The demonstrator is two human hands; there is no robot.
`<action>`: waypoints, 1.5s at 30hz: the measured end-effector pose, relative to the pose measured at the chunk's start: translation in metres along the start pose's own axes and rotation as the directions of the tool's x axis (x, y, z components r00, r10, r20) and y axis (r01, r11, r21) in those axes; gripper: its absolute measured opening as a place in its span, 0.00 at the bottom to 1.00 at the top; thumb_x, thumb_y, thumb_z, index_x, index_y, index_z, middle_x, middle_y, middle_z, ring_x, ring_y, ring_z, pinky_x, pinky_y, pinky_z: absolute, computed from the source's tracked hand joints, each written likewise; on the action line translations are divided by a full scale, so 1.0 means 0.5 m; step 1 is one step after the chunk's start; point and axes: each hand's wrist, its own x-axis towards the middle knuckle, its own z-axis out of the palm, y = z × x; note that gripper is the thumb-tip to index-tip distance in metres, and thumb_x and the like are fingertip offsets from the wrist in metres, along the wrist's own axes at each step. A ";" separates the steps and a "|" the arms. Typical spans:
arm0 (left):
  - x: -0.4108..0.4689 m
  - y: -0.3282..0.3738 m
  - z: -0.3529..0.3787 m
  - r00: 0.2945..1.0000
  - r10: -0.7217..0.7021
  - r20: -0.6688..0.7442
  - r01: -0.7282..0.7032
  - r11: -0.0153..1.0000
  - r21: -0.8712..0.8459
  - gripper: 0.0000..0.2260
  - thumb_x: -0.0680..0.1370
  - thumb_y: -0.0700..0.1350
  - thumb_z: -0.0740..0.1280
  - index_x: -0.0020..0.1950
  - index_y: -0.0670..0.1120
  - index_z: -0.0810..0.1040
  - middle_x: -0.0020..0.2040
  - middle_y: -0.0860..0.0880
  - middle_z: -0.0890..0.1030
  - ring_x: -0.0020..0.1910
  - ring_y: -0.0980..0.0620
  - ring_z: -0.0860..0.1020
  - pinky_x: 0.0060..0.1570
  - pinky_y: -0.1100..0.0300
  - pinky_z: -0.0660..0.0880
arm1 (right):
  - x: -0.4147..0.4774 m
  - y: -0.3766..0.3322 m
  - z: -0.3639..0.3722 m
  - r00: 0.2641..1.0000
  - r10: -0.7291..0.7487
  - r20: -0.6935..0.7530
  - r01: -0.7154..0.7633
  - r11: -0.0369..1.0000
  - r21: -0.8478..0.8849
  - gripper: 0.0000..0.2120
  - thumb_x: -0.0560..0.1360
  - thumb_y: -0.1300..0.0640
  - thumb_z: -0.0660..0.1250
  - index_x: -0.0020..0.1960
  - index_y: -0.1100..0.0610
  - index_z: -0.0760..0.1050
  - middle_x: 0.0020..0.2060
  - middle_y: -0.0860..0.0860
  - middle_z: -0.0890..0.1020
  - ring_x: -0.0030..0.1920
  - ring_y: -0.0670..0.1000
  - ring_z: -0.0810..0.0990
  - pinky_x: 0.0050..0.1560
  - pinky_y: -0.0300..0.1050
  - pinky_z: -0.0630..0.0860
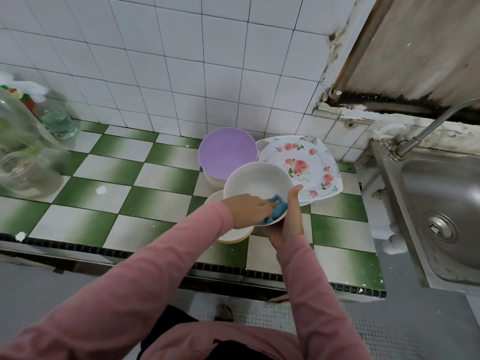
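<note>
The green and white tiled counter [166, 175] runs along the wall, with a steel sink [441, 193] at its right end. Near the wall a flowered plate [298, 162] and a purple plate [226, 149] lie side by side. In front of them the white bowl [254, 180] is held above the counter. The right hand [288, 222] clasps it from below, thumb on the rim. The left hand [246, 210] is inside the bowl, fingers closed on a blue cloth [279, 206].
</note>
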 end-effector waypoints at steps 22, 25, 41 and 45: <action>0.030 -0.054 0.028 0.985 0.082 -0.155 -0.003 0.892 0.451 0.28 0.84 0.49 0.47 0.79 0.43 0.37 0.79 0.44 0.34 0.77 0.42 0.33 0.76 0.44 0.37 | 0.003 0.010 0.026 0.996 0.013 0.088 -0.015 1.000 0.017 0.38 0.72 0.26 0.54 0.71 0.50 0.72 0.63 0.57 0.81 0.65 0.61 0.79 0.65 0.67 0.73; 0.025 -0.042 0.035 0.994 0.107 0.008 -0.106 0.967 0.232 0.26 0.85 0.50 0.48 0.80 0.46 0.42 0.80 0.47 0.38 0.78 0.46 0.36 0.77 0.47 0.41 | 0.009 0.010 0.023 0.998 0.034 0.055 -0.035 0.999 0.017 0.42 0.69 0.25 0.58 0.73 0.52 0.71 0.62 0.59 0.81 0.64 0.62 0.79 0.67 0.69 0.71; 0.011 -0.090 0.035 0.908 0.244 -0.341 -0.199 0.967 0.162 0.10 0.78 0.54 0.66 0.58 0.55 0.78 0.46 0.56 0.80 0.44 0.51 0.77 0.43 0.58 0.74 | 0.013 -0.056 -0.015 0.993 0.081 0.086 -0.079 0.996 -0.035 0.37 0.74 0.26 0.55 0.68 0.52 0.75 0.62 0.62 0.80 0.63 0.66 0.78 0.60 0.68 0.76; -0.001 -0.075 0.004 0.883 0.044 -0.468 -0.294 0.828 -0.477 0.12 0.75 0.48 0.74 0.56 0.49 0.79 0.45 0.53 0.81 0.43 0.53 0.79 0.42 0.62 0.76 | 0.014 -0.054 -0.029 0.993 0.117 -0.035 -0.115 0.992 0.042 0.37 0.74 0.27 0.57 0.67 0.55 0.74 0.55 0.60 0.79 0.54 0.59 0.78 0.48 0.53 0.78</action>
